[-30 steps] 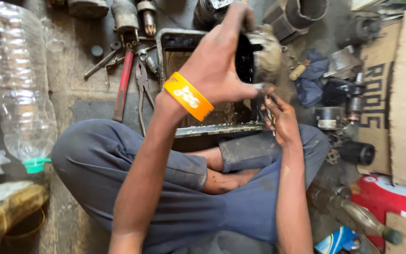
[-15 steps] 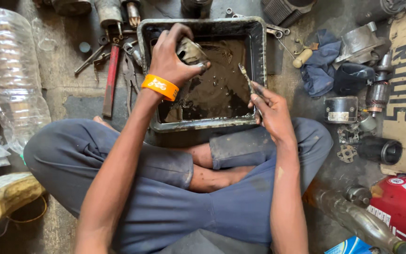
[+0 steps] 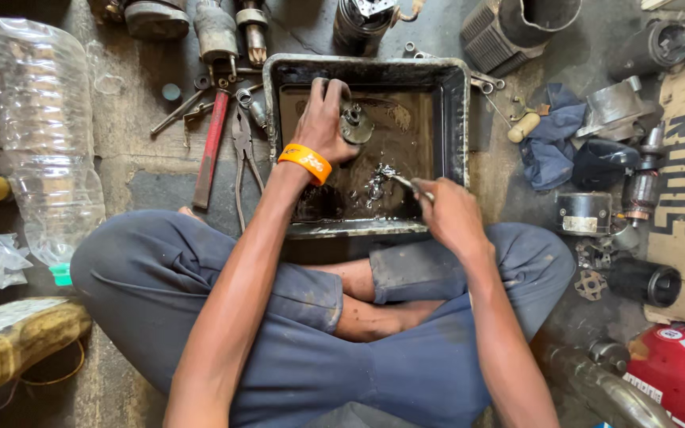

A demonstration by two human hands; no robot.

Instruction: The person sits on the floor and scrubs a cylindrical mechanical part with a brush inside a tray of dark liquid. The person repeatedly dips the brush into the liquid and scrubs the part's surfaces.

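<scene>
Workshop floor [image 3: 152, 170], cluttered with tools

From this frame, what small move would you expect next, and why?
Probably the right hand brings its brush up to the round metal part. The left hand holds that part over the tray of dark liquid, while the brush tip sits low at the splashing surface, apart from it.

Both forearms extended forward, left hand [image 3: 323, 119] with fingers curled, right hand [image 3: 447, 212] fisted.
</scene>
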